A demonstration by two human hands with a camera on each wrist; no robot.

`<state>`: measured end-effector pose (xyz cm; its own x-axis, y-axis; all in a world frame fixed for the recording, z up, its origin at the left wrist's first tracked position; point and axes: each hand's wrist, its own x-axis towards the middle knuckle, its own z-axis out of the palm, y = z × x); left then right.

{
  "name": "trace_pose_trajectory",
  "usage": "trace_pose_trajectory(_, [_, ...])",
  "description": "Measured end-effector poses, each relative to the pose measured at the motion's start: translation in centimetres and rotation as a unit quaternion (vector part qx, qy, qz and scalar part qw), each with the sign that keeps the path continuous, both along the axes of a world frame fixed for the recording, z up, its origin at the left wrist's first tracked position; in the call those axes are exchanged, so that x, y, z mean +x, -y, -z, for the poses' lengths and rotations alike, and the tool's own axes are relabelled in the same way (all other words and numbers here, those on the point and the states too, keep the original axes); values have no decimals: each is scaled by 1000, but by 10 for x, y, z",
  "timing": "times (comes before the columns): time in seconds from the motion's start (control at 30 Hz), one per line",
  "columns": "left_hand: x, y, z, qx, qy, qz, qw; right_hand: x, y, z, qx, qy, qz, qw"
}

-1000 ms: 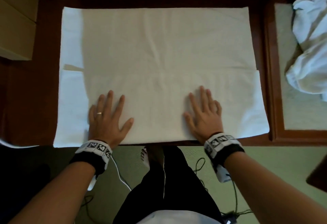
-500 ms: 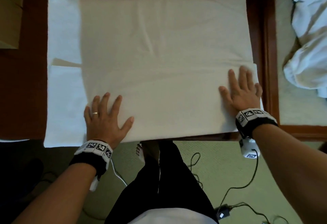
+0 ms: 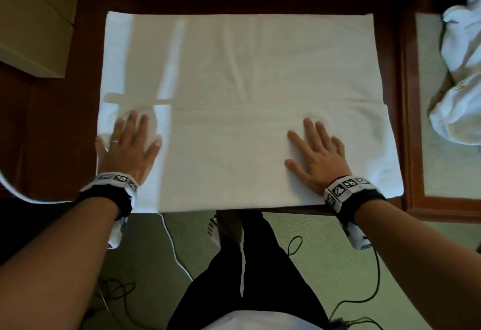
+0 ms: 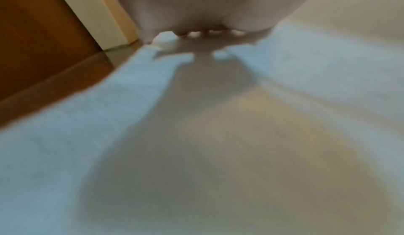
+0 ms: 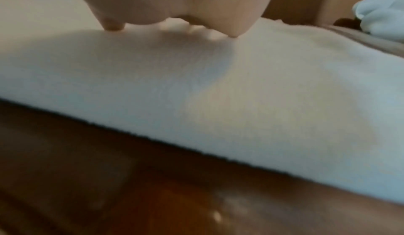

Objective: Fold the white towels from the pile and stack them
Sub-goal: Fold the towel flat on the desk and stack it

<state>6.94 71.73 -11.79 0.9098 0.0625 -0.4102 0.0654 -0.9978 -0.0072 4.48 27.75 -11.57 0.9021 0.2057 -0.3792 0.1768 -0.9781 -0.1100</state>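
A white towel (image 3: 247, 90) lies spread across a dark wooden table (image 3: 57, 131), its near part folded over so that a doubled band runs along the table's front edge; the fold's edge crosses the cloth from side to side about halfway up. The left hand (image 3: 127, 144) lies flat on the band's left end, fingers straight and spread, a ring (image 3: 114, 142) on one finger. The right hand (image 3: 316, 156) presses flat on the band toward the right, fingers straight and slightly apart, thumb out to the side. In the right wrist view the fingertips (image 5: 113, 26) touch the cloth. Both wrists wear black bands with checkered markers (image 3: 343, 190). To the right, on a second surface with a wooden frame (image 3: 408, 121), sits a crumpled pile of white towels (image 3: 460, 69). Pale boxes (image 3: 33, 22) stand at far left. Cables (image 3: 364, 301) trail over the green carpet below.
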Motion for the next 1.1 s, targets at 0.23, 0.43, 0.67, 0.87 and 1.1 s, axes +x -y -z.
trace_pose_trajectory(0.23, [-1,33,-13,-10,-9,39,999,2,-3,-13,-27,-45,75,996])
trace_pose_trajectory(0.43, [-1,38,-36,-13,-33,-7,999,-3,-10,-37,-34,-90,81,992])
trace_pose_trajectory(0.67, [95,43,-68,-40,-136,5,990,101,8,-68,-16,-93,92,991])
trace_pose_trajectory(0.87, [180,48,-70,-37,-90,-9,995,201,25,-62,-12,-39,90,995])
trace_pose_trajectory(1.1, [243,56,-39,24,-37,76,996,282,49,-33,-38,-9,49,998])
